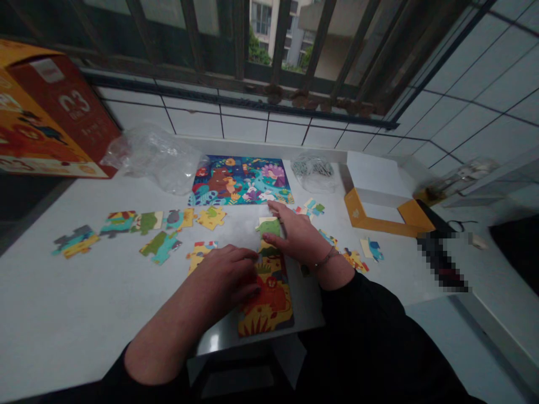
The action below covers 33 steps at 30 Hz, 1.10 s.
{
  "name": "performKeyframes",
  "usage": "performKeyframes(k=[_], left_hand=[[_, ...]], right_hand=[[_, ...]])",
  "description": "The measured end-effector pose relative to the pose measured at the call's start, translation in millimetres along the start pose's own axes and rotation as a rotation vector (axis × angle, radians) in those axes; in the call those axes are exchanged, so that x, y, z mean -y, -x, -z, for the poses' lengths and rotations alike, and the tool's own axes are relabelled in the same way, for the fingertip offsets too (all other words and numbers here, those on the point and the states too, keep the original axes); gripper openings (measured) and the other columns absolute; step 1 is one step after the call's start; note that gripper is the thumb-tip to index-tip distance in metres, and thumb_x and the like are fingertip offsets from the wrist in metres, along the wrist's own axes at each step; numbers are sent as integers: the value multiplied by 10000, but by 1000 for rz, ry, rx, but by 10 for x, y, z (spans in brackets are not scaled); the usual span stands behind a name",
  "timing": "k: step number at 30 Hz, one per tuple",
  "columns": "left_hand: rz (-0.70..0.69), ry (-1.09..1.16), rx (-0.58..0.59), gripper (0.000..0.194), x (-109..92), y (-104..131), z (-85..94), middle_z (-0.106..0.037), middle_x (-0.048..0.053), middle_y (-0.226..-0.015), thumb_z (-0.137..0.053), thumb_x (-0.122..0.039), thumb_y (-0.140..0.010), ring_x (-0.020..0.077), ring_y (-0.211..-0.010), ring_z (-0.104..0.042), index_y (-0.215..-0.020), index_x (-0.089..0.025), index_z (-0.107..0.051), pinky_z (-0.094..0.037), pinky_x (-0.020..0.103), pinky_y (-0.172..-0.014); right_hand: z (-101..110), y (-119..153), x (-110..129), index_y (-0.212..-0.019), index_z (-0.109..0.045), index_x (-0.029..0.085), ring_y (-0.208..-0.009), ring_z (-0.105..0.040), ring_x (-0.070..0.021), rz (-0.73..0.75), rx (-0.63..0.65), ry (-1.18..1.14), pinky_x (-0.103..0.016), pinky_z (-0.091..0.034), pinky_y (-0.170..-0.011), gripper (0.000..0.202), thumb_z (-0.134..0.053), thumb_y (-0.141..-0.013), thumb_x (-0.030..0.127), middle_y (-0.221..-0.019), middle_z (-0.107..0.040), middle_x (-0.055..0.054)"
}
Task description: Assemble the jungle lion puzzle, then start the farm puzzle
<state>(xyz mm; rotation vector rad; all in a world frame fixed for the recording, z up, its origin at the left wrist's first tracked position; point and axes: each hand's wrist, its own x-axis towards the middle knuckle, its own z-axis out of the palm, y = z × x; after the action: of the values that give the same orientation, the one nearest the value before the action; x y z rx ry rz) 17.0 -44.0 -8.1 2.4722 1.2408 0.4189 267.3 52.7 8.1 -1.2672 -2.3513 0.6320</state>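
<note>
Near the table's front edge lies a joined puzzle section [272,292] in red and yellow with a lion on it. My left hand [233,272] rests at its left side, fingers bent and slightly apart, nothing visibly held. A green and cream puzzle piece [268,226] sits at the top of the section, with my right hand [290,230] around its right side, thumb and fingers on its edge. Loose pieces lie to the left, among them a yellow one [211,217] and a green and turquoise one [161,246]. Part of a yellow piece [201,253] shows beyond my left hand.
A finished colourful picture [244,180] lies at the back of the white table [105,303]. Clear plastic bags [155,160] stand beside it. An open yellow box [383,210] is at the right, a large orange box [54,112] at the far left. More pieces lie right of my right hand.
</note>
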Motion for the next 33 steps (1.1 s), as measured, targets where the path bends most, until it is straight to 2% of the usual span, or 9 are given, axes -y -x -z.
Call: performKeyframes(k=[4, 6, 9, 12, 15, 19, 22, 27, 33], left_hand=[[18, 29, -2, 87, -7, -7, 7, -799, 86, -1344, -835, -279, -933, 329, -1151, -746, -1010, -246, -810, -595, 521, -986], [23, 36, 6, 81, -13, -9, 17, -799, 83, -1338, -835, -281, -932, 323, -1152, -745, -1001, -248, -810, -593, 514, -990], [26, 18, 25, 70, -22, -12, 31, -795, 84, -1363, -825, -280, -940, 328, -1162, -743, -1000, -248, -812, -592, 521, -992], [36, -13, 51, 52, -48, -19, 51, -789, 90, -1392, -799, -280, -961, 338, -1167, -745, -991, -240, -813, -595, 535, -990], [71, -51, 111, 85, -141, -29, 101, -773, 107, -1437, -813, -300, -958, 360, -1213, -737, -1005, -229, -813, -599, 556, -1026], [168, -100, 240, 373, -386, -42, 202, -702, 164, -1562, -903, -341, -888, 423, -1371, -681, -1223, -210, -804, -563, 623, -1149], [242, -83, 321, 590, -572, -29, 237, -625, 212, -1651, -970, -364, -805, 451, -1472, -623, -1330, -176, -777, -513, 641, -1237], [282, -104, 333, 898, -714, 65, 154, -529, 239, -1733, -1026, -365, -683, 483, -1548, -552, -1494, -163, -698, -491, 642, -1270], [281, -164, 333, 952, -779, 147, 111, -451, 255, -1783, -948, -351, -749, 468, -1605, -498, -1607, -122, -606, -470, 605, -1309]], right_hand=[[48, 15, 19, -1741, -378, 185, -1526, -591, -359, -142, -33, 70, -593, -439, -1243, 681, -545, -1121, 413, -1710, -564, -200], [90, 29, 37, -1697, -448, 180, -1502, -606, -359, -204, -52, 125, -584, -450, -1215, 586, -443, -1156, 405, -1675, -602, -197], [141, 54, 45, -1504, -638, 191, -1405, -659, -360, -286, -57, 224, -568, -465, -1159, 444, -418, -1157, 359, -1544, -709, -178], [148, 65, 3, -1366, -720, 199, -1284, -696, -336, -322, -97, 283, -529, -478, -1106, 365, -468, -1107, 245, -1386, -783, -153], [117, 47, -60, -1210, -803, 203, -1223, -686, -290, -144, -122, 253, -464, -474, -1099, 366, -515, -1004, 109, -1310, -803, -112], [67, 12, -96, -942, -872, 234, -1099, -662, -269, 120, -39, 234, -437, -461, -1063, 322, -587, -967, 87, -1088, -819, -69], [55, 16, -110, -898, -893, 245, -996, -649, -255, 164, 8, 238, -428, -464, -984, 346, -604, -954, 62, -995, -793, -72], [77, 43, -166, -910, -896, 232, -991, -636, -259, 174, -239, 190, -429, -469, -948, 356, -591, -956, 54, -1013, -758, -89], [76, 36, -150, -855, -857, 238, -953, -643, -247, 203, -304, 137, -410, -484, -922, 353, -570, -930, 47, -950, -743, -68]])
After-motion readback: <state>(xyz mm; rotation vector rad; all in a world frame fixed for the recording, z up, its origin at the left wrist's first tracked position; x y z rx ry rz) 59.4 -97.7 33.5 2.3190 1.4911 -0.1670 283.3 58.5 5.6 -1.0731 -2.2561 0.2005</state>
